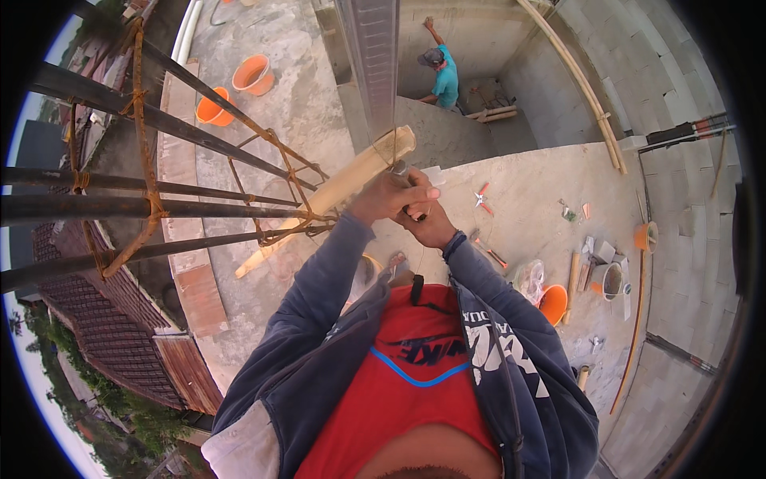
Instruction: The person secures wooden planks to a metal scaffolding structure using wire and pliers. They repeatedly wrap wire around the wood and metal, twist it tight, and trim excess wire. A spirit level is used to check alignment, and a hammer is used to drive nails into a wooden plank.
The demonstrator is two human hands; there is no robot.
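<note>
My left hand and my right hand meet in front of my chest, fingers curled closely together. A small dark metallic piece shows just above the left fingers; what both hands grip is mostly hidden. Right beyond them lies the end of a wooden plank, slanting down to the left. A grey metal channel rises from that end, and a thin wire seems to loop around it there. Close to my left forearm, a cage of dark steel reinforcing bars with rusty ties comes in from the left.
Red-handled pliers and another tool lie on the concrete floor. Orange buckets stand far left, another at right beside grey blocks. Beyond the floor edge, a person in turquoise works lower down. Rooftops lie below left.
</note>
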